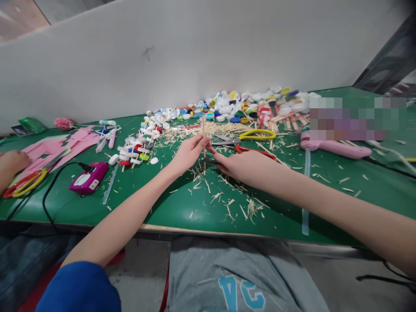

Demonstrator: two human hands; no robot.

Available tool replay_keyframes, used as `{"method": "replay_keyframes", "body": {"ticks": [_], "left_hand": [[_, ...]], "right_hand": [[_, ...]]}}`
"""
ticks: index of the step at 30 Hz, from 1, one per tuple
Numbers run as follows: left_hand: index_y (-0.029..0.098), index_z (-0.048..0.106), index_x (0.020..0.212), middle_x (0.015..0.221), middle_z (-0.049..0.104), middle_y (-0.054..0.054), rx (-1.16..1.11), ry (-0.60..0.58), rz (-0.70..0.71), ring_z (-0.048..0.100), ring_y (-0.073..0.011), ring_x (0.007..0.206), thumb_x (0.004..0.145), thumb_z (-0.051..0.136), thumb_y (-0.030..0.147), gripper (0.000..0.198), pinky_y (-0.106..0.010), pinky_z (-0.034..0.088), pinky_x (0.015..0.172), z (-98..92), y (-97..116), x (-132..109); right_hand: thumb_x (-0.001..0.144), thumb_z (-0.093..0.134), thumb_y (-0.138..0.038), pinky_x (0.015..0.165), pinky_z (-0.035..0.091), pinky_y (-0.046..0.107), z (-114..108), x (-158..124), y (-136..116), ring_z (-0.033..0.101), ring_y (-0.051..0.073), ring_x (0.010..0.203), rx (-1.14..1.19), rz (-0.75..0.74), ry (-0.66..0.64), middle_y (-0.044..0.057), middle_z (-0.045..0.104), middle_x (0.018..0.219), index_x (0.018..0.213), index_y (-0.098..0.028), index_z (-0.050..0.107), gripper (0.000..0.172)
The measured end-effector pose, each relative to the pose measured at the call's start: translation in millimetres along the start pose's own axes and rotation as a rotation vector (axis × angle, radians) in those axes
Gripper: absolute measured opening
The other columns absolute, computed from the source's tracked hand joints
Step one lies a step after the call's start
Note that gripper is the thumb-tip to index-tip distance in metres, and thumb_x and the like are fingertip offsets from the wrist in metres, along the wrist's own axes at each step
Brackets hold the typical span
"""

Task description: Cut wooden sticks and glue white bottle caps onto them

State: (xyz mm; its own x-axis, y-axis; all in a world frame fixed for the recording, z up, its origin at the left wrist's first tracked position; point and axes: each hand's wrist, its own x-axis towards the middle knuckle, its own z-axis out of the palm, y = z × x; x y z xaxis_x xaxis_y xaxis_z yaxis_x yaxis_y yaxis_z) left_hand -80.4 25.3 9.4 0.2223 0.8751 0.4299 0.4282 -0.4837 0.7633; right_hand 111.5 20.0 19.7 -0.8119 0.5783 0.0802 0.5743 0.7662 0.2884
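My left hand (pixel 190 151) pinches a thin wooden stick (pixel 203 125), held upright over the table. Against the lower part of the stick, my right hand (pixel 238 167) is closed on a small knife (pixel 209 160) with a dark blade; its handle is hidden in my fingers. Pale wood shavings (pixel 251 208) lie scattered beneath and in front of both hands. Just behind my right hand rest scissors with yellow handles (pixel 258 134) and others with red-orange handles (pixel 253 151).
Many plastic bottle caps (pixel 227 106) are heaped along the wall. A pink glue gun (pixel 338 148) lies right, its glue stick (pixel 306 195) pointing toward me. Left are a purple box (pixel 89 177) with a cable, pink paper (pixel 48 149) and another person's hand (pixel 13 164) beside scissors (pixel 29 182).
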Motion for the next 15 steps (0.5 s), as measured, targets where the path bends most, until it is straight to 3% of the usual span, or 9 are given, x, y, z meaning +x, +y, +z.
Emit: {"method": "replay_keyframes", "body": {"ticks": [4, 15], "left_hand": [[0.019, 0.058, 0.077, 0.081, 0.07, -0.004, -0.008, -0.025, 0.044, 0.062, -0.0146, 0.081, 0.094, 0.039, 0.036, 0.03, -0.03, 0.045, 0.08, 3.3, 2.4, 1.5], [0.019, 0.055, 0.08, 0.077, 0.071, -0.003, 0.018, -0.025, 0.048, 0.063, -0.0139, 0.08, 0.096, 0.036, 0.036, 0.03, -0.03, 0.045, 0.082, -0.9, 2.2, -1.6]], "right_hand": [[0.095, 0.025, -0.035, 0.041, 0.016, 0.027, -6.8, -0.1, -0.7, 0.042, 0.012, 0.04, -0.019, 0.023, -0.042, 0.003, 0.058, 0.057, 0.115, -0.016, 0.049, 0.036], [0.094, 0.027, -0.032, 0.043, 0.016, 0.027, -5.9, 0.2, -7.4, 0.041, 0.012, 0.039, 0.045, 0.033, -0.034, 0.003, 0.058, 0.058, 0.112, -0.016, 0.05, 0.033]]}}
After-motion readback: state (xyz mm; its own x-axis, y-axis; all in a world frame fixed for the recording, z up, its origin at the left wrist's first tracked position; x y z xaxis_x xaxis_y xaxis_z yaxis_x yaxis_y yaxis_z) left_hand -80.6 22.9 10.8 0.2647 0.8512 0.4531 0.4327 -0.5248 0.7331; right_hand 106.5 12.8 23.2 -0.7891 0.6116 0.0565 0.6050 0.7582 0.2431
